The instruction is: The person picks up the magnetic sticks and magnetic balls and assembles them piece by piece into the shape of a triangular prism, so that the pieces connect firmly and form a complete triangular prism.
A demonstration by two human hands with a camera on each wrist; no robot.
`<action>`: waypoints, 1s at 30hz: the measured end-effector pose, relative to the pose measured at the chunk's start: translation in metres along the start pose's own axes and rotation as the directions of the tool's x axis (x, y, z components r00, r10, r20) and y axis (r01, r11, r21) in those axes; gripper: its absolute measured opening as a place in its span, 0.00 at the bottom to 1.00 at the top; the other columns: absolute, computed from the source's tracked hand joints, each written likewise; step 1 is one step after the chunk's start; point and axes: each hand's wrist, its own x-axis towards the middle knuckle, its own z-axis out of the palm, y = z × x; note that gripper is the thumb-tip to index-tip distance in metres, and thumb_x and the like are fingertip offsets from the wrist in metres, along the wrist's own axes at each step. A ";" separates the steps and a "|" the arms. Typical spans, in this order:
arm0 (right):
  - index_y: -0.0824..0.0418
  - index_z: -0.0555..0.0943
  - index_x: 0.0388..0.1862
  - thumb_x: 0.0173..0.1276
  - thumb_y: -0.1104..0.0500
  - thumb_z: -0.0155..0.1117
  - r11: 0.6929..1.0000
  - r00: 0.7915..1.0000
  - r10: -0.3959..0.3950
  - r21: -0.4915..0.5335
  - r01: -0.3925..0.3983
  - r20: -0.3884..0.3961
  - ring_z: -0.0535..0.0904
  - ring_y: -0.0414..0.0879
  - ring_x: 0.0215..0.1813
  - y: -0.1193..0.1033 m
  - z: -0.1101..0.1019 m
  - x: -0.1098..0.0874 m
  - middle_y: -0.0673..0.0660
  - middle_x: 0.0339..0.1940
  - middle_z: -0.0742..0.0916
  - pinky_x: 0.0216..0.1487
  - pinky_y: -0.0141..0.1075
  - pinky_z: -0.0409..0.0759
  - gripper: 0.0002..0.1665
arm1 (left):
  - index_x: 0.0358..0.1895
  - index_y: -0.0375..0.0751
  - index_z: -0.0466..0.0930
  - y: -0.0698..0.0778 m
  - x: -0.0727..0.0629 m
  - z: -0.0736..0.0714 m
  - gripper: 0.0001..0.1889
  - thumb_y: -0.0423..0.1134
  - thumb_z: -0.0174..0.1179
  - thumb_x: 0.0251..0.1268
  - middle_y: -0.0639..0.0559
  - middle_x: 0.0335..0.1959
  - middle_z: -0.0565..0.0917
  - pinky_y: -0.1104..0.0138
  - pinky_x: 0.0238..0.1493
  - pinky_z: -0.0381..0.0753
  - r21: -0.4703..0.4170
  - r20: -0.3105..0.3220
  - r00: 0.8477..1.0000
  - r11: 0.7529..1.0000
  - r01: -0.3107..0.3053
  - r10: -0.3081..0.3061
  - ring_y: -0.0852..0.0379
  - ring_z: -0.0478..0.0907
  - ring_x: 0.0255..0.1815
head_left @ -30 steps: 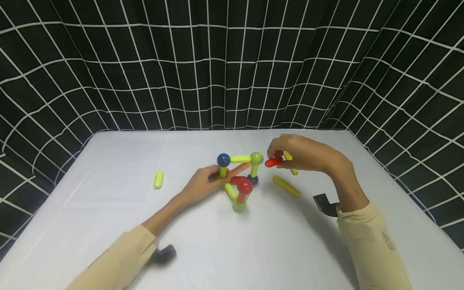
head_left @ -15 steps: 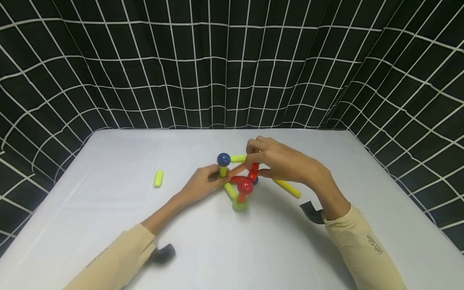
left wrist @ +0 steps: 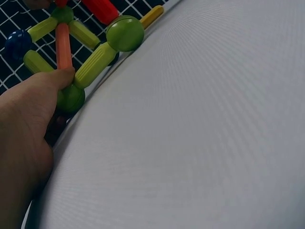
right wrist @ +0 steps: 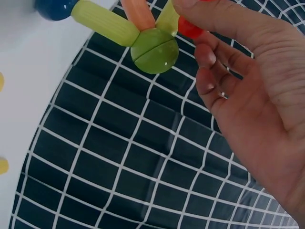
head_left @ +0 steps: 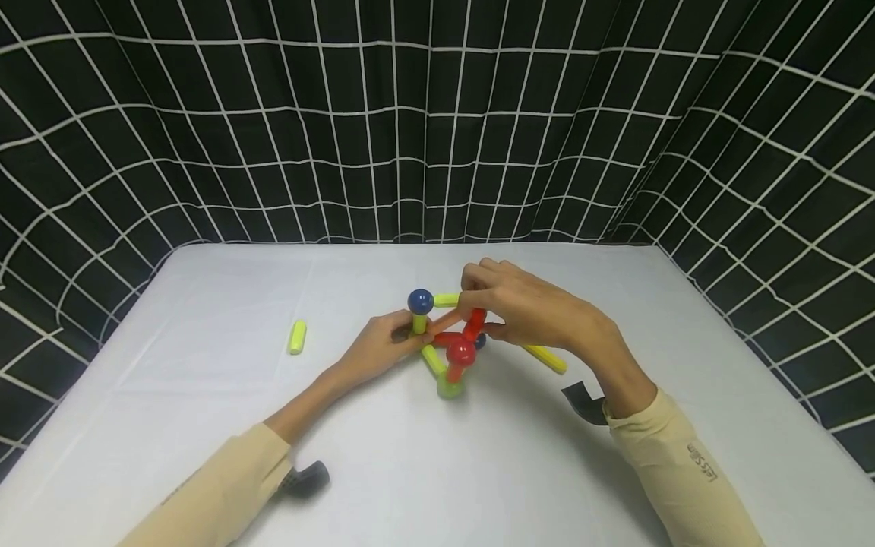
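A magnetic ball-and-rod structure stands mid-table, with a blue ball [head_left: 420, 301], a red ball [head_left: 461, 352] and a low green ball [head_left: 450, 387]. My left hand [head_left: 379, 346] holds it from the left, its thumb at the foot of the orange rod [left wrist: 63, 45] beside another green ball [left wrist: 70, 98]. My right hand [head_left: 533, 304] pinches a red rod [head_left: 474, 325], which slants between the upper green ball [right wrist: 155, 51] and the red ball. Those right fingers hide the rod's upper end in the head view, so contact there cannot be told.
On the white table [head_left: 383, 471], a loose lime rod [head_left: 297, 337] lies left of the structure. A yellow rod [head_left: 547, 360] lies to the right, partly under the right hand's outline. Behind the table hangs a black cloth [head_left: 383, 137] with a white grid.
My right hand has moved left from beside the structure, bringing the red rod to its right side; in the last half second it shifts only slightly. The left hand stays put.
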 end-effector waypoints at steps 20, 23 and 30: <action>0.49 0.90 0.45 0.51 0.63 0.87 1.000 0.999 0.010 -0.023 -0.011 -0.042 0.79 0.48 0.49 0.011 0.008 0.000 0.54 0.46 0.85 0.52 0.41 0.83 0.23 | 0.55 0.44 0.85 0.004 -0.002 0.000 0.13 0.43 0.66 0.72 0.47 0.54 0.90 0.50 0.68 0.81 -0.009 0.006 1.000 1.000 -0.002 0.002 0.47 0.85 0.63; 0.51 0.89 0.45 0.51 0.64 0.87 0.999 0.998 0.033 -0.019 -0.034 -0.045 0.80 0.49 0.50 0.011 0.008 0.000 0.55 0.48 0.85 0.53 0.41 0.85 0.23 | 0.55 0.45 0.85 0.004 -0.002 0.000 0.13 0.42 0.67 0.72 0.48 0.54 0.90 0.50 0.68 0.81 -0.007 0.005 1.000 1.000 -0.005 0.005 0.47 0.85 0.62; 0.60 0.75 0.58 0.58 0.68 0.81 0.952 0.964 0.237 0.170 -0.255 0.121 0.84 0.53 0.52 0.025 0.017 0.003 0.58 0.51 0.87 0.56 0.45 0.88 0.33 | 0.52 0.45 0.85 0.002 0.000 0.000 0.12 0.43 0.67 0.71 0.49 0.53 0.91 0.52 0.68 0.81 -0.018 0.003 1.000 1.000 -0.001 0.001 0.49 0.85 0.60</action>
